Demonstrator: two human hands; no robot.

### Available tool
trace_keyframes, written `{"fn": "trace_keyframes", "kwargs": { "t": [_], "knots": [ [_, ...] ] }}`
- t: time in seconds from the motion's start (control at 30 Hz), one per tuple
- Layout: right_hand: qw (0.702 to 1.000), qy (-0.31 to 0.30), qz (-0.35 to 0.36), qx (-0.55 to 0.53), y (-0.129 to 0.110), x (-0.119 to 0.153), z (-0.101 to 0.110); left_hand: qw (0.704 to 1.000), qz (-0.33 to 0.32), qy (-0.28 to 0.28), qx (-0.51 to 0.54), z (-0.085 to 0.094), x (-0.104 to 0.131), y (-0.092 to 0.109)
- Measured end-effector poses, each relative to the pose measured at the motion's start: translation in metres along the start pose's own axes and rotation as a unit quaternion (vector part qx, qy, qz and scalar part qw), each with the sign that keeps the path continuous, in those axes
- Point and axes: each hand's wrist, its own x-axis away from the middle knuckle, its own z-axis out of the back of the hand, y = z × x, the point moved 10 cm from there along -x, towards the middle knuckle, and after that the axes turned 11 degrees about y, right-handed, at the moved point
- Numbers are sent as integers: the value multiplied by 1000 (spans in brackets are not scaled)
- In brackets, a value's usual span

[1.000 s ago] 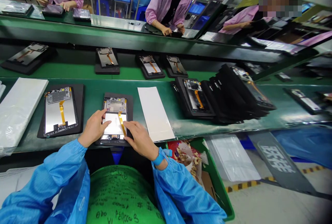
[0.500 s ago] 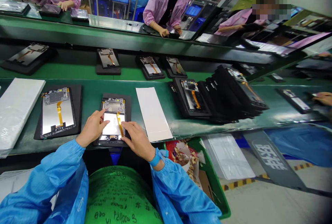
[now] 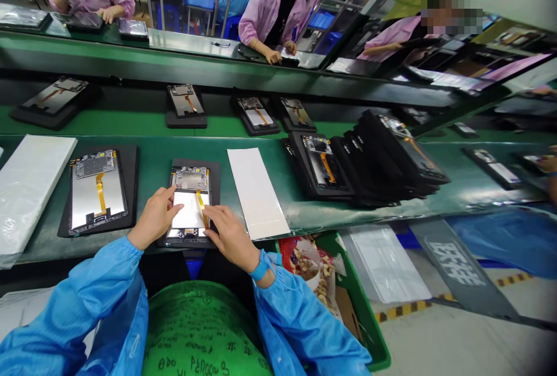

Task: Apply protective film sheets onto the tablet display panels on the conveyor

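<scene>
Head view shows an opened flat device with silver back and circuit board (image 3: 185,213), lying on a dark grey foam pad (image 3: 214,176) near the front edge of the green surface (image 3: 152,152). The left hand (image 3: 153,216) is not clenched: its thumb and index finger are apart, the index finger at the left edge of the device, the thumb reaching over the silver panel. The right hand (image 3: 230,235) has its fingers and thumb at the right side of the device, close by the narrow orange ribbon cable (image 3: 200,201); if it pinches this cable, I cannot tell. To the right lies a long white rectangular sheet (image 3: 259,193), and beyond it a pile of black flat cases (image 3: 378,161). To the left, a second opened silver device (image 3: 82,196) rests on its own dark pad, with a white stack under clear plastic (image 3: 37,176) beside it. Below the surface, a green plastic bin (image 3: 379,335) holds scraps.
</scene>
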Motion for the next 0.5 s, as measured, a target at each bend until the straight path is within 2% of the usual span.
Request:
{"fn": "trace_keyframes", "kwargs": {
  "t": [0.3, 0.5],
  "knots": [
    [1000, 2, 4, 9, -3, -2, 1, 1000, 13, -17, 10, 2, -4, -1],
    [1000, 1, 3, 6, -4, -4, 2, 1000, -6, -2, 8, 2, -3, 0]
  ]
}}
